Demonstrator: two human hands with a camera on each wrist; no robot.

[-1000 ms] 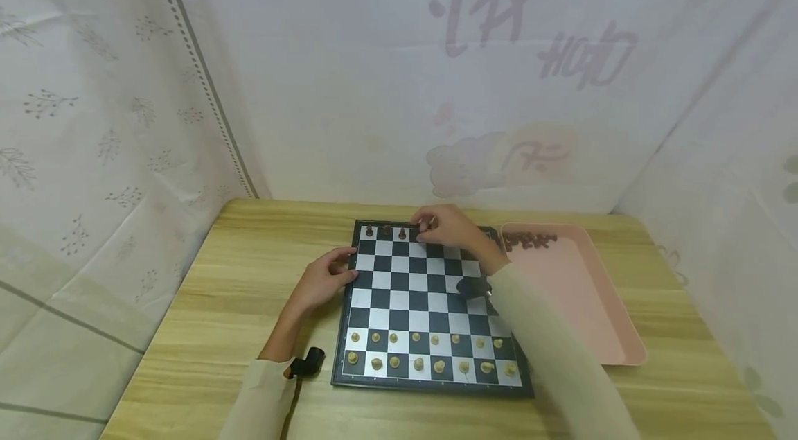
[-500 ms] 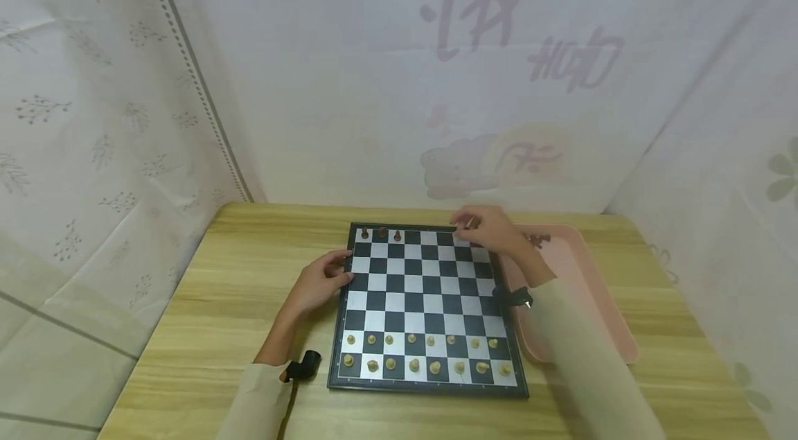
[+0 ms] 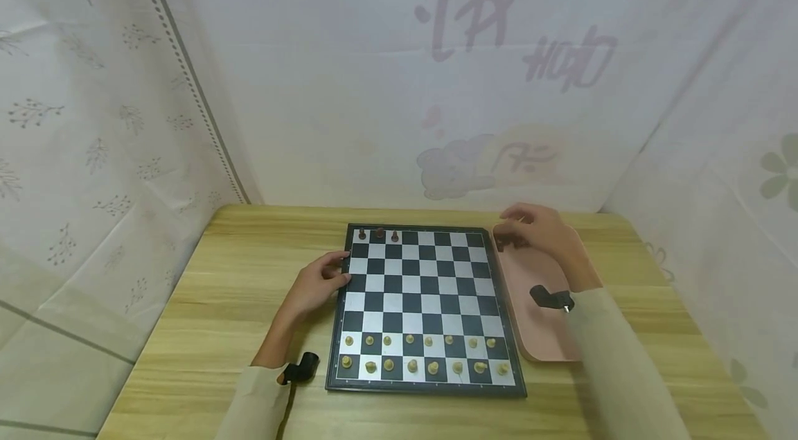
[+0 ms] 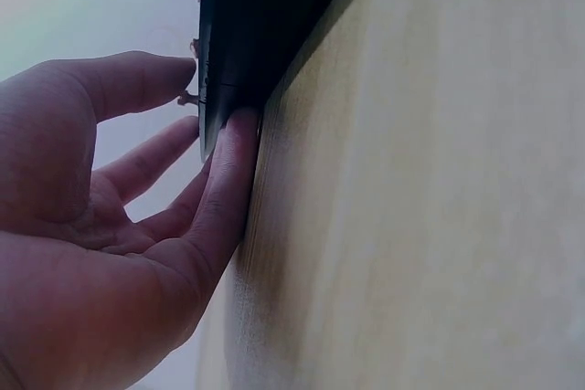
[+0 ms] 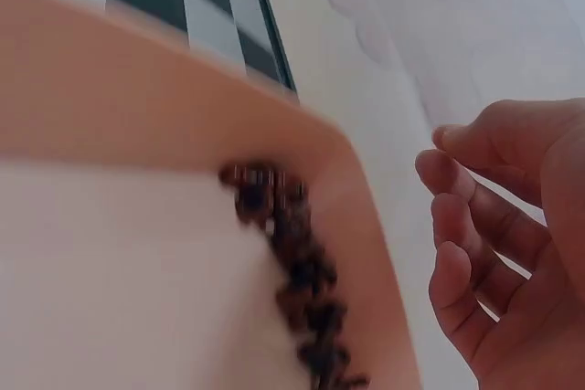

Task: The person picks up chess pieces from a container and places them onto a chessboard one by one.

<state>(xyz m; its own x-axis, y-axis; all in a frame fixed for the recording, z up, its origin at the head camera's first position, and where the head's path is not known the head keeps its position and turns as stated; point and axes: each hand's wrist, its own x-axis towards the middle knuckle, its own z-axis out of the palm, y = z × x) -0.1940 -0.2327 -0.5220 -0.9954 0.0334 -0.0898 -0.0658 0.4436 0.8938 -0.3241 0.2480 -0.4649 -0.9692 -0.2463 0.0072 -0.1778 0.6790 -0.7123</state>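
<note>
The chessboard point(image 3: 420, 283) lies on the table, with two rows of cream chess pieces point(image 3: 412, 366) along its near side. Three dark brown chess pieces point(image 3: 379, 233) stand in its far left corner. My left hand point(image 3: 316, 283) rests at the board's left edge. In the left wrist view, its relaxed fingers point(image 4: 239, 148) touch the board's side near the tabletop. Over the far end of the pink tray point(image 3: 530, 329) hovers my right hand point(image 3: 541, 229). Its fingers are loosely bent, with nothing visible between them. Beside it, a heap of brown chess pieces point(image 5: 302, 271) lies against the tray's wall.
The wooden table point(image 3: 249, 246) carries the board and, close along the board's right side, the tray. Behind the table hangs a pale printed cloth point(image 3: 349, 80). Another patterned cloth point(image 3: 75, 183) covers the left side. Black wrist cameras point(image 3: 551, 298) are strapped to both wrists.
My right hand has moved right, from the board's far row to above the tray. The left hand stays at the board's edge. The whole head view has shifted slightly.
</note>
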